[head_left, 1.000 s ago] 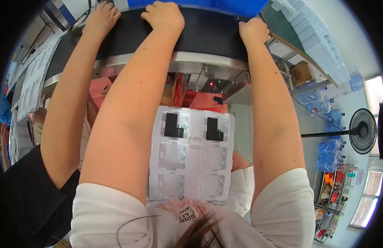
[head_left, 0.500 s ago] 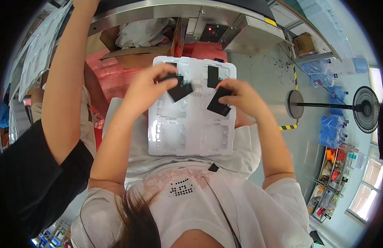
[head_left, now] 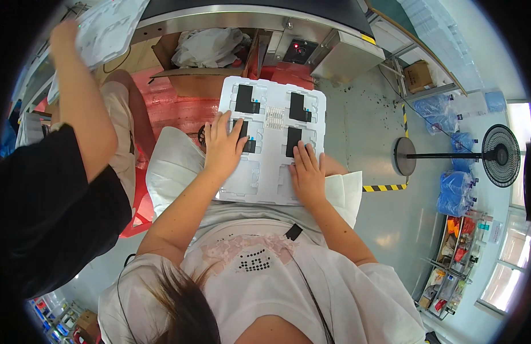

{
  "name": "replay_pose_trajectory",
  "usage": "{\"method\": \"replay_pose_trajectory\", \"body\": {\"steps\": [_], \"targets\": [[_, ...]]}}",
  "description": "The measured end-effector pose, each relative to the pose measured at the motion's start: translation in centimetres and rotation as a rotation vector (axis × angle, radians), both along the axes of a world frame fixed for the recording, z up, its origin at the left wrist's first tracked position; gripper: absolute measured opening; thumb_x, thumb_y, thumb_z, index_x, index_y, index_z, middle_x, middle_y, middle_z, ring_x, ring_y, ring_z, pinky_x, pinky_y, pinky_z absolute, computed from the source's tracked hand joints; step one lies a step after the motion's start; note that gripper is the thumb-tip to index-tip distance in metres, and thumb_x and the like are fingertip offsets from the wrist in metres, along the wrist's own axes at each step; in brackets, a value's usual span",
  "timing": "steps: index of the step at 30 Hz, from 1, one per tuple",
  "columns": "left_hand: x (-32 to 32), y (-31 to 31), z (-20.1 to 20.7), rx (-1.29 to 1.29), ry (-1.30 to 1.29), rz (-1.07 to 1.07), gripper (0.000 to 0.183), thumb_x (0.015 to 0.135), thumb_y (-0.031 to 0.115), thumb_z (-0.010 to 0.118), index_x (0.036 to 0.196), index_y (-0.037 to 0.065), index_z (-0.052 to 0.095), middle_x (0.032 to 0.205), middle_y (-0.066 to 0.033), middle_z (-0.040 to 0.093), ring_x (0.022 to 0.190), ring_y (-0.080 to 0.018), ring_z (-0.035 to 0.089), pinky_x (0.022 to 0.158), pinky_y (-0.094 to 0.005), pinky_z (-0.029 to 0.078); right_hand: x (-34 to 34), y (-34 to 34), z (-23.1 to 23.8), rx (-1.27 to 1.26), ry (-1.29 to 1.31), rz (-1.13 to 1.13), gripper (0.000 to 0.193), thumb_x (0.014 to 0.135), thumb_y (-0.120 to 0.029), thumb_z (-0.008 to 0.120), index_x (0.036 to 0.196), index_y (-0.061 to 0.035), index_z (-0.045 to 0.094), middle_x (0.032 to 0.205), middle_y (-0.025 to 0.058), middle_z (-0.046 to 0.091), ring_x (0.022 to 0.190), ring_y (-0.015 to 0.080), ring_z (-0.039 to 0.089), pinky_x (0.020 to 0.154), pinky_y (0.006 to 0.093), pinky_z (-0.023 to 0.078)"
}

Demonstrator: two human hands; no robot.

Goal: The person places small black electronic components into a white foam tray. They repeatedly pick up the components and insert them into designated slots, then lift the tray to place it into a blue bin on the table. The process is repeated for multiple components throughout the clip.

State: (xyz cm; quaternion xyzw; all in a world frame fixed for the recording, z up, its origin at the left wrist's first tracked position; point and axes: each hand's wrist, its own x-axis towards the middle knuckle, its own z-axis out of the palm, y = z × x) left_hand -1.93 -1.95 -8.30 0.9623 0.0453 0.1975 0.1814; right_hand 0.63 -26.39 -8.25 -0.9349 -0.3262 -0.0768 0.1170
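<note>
Resting left hand (head_left: 222,152) over mid-left black part (head_left: 250,147) in white tray (head_left: 269,166) | touching mid-right part (head_left: 293,141) with right hand (head_left: 309,174) | both unclenched

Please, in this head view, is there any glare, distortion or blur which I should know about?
In the head view: the window is partly washed out, the floor shows soft glare; the metal rail bows and the corners go black; the co-worker's hand looks a little blurred, while the tray, left hand and right hand look fairly clear.

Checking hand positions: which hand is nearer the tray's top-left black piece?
Left. The left hand is just below the black piece; the right hand, farther down to its right.
</note>
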Motion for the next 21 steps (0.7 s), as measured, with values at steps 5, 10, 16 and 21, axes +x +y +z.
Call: {"method": "replay_pose_trajectory", "body": {"steps": [5,10,16,21], "targets": [[-0.1,0.4,0.2,-0.254,0.002,-0.040,0.051,0.077,0.016,0.068,0.124,0.004,0.051,0.138,-0.0223,0.031,0.128,-0.0413,0.030,0.104,-0.0508,0.027,2.3,0.9,3.8,0.033,0.289,0.006,0.038,0.082,-0.020,0.062,0.116,-0.0034,0.058,0.123,0.0159,0.053,0.114,0.0341,0.049,0.097,0.0474,0.036],[-1.6,1.1,0.9,-0.516,-0.132,0.045,0.048,0.078,0.015,0.067,0.121,0.001,0.051,0.132,-0.0237,0.039,0.123,-0.0405,0.035,0.102,-0.0464,0.030,9.7,7.3,15.2,0.479,0.010,0.204,0.025,0.081,-0.018,0.064,0.099,-0.0011,0.063,0.096,0.0187,0.060,0.093,0.0354,0.056,0.082,0.0418,0.045],[-1.1,3.7,4.8,-0.669,-0.248,0.100,0.032,0.087,0.012,0.058,0.116,0.000,0.053,0.126,-0.0193,0.044,0.114,-0.0343,0.044,0.097,-0.0398,0.036,21.5,19.8,21.1,0.512,-0.074,-0.034,0.042,0.086,-0.037,0.056,0.102,0.0009,0.063,0.092,0.0190,0.060,0.086,0.0349,0.060,0.077,0.0400,0.047],[-0.1,5.6,8.3,-0.676,-0.356,0.163,0.028,0.090,0.011,0.056,0.116,0.001,0.054,0.126,-0.0129,0.048,0.114,-0.0239,0.048,0.094,-0.0331,0.039,26.5,26.6,21.9,0.048,0.029,-0.438,0.049,0.084,-0.046,0.055,0.106,-0.0035,0.065,0.109,0.0175,0.059,0.105,0.0338,0.055,0.081,0.0449,0.046]]}}
